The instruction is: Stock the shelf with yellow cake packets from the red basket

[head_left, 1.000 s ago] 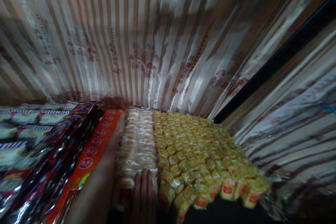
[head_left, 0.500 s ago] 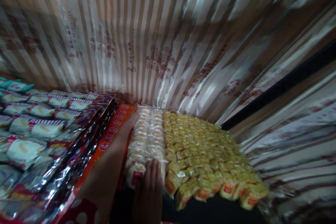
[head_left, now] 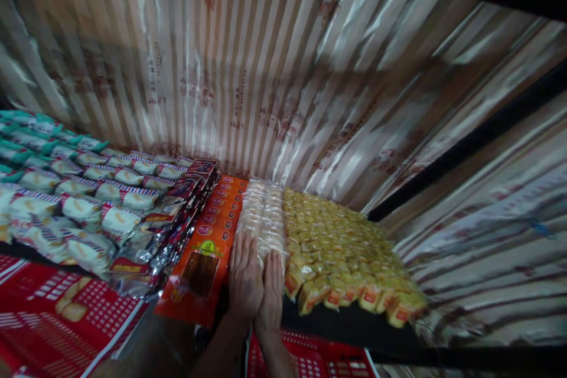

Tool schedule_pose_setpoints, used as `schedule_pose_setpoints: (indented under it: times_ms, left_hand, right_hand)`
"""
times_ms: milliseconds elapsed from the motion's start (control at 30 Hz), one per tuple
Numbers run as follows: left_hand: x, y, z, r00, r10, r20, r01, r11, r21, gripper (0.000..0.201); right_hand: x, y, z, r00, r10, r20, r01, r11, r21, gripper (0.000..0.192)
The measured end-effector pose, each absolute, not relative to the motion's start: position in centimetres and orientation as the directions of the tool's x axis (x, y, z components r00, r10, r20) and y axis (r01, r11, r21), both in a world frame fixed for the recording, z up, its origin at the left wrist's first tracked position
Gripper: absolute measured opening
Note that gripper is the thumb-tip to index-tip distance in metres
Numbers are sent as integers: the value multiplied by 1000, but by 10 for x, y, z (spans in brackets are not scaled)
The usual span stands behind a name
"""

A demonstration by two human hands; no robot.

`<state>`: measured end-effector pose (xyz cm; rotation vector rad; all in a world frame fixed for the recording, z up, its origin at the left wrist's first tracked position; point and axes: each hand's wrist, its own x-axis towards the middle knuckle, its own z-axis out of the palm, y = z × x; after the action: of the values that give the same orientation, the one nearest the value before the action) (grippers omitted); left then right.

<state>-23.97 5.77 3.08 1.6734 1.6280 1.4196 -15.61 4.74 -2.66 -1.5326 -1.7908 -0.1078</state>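
Two rows of white wrapped packs [head_left: 262, 205] run back from the shelf's front edge. My left hand [head_left: 245, 280] lies flat on the front of the left row, fingers stretched out. Beside it, my right hand [head_left: 271, 292] rests against the front of the right row, its fingers straight and close together. Neither hand grips anything; the front packs are partly hidden under them. Left of the hands lies an orange packet [head_left: 208, 248] with a brown picture window. Several rows of yellow wrapped packs [head_left: 341, 242] stand close on the right.
Dark shiny packets [head_left: 186, 207] are stacked left of the orange one, then white-and-red packs [head_left: 84, 209] and green packs [head_left: 35, 133]. Red baskets [head_left: 57, 313] stand below the black shelf edge [head_left: 341, 322]. Striped sheeting [head_left: 248, 71] covers the back; a black bar [head_left: 465, 147] slants at right.
My left hand has drawn back from the far left side of the white packs to their front, beside my right hand. The view has shifted, bringing the red baskets into sight.
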Motion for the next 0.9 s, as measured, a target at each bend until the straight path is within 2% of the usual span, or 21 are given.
schedule_pose_setpoints:
  times_ms: [67, 167, 333, 433, 567, 700, 767, 900]
  left_hand:
    - [-235, 55, 21, -213, 877, 430, 607, -226, 762, 50]
    - [-231, 57, 12, -165, 817, 553, 794, -223, 566, 50]
    - [-227, 59, 8, -128, 765, 631, 895, -185, 405, 53]
    - [-222, 59, 6, -51, 766, 641, 936, -188, 298, 57]
    - [-213, 59, 7, -48, 769, 637, 946, -170, 277, 60]
    - [-206, 55, 9, -110, 767, 633, 917, -167, 361, 53]
    - [-204, 54, 7, -134, 774, 619, 898, -169, 406, 49]
    - [-201, 55, 0, -152, 765, 626, 879, -185, 439, 52]
  right_hand:
    - [-150, 47, -30, 16, 816, 577, 835, 307, -457, 55]
    - [-138, 48, -32, -17, 825, 565, 761, 377, -527, 52]
    - [-123, 49, -22, -2, 882, 472, 683, 346, -643, 46]
    - [-124, 46, -2, 20, 908, 419, 707, 284, -647, 46]
    - [-137, 57, 47, 12, 919, 395, 856, 195, -479, 46]
    - [-156, 118, 100, -237, 897, 372, 911, 339, -237, 47]
    - [-166, 162, 115, -304, 904, 300, 921, 360, -151, 51]
    - [-175, 231, 109, -246, 965, 87, 965, 252, -72, 57]
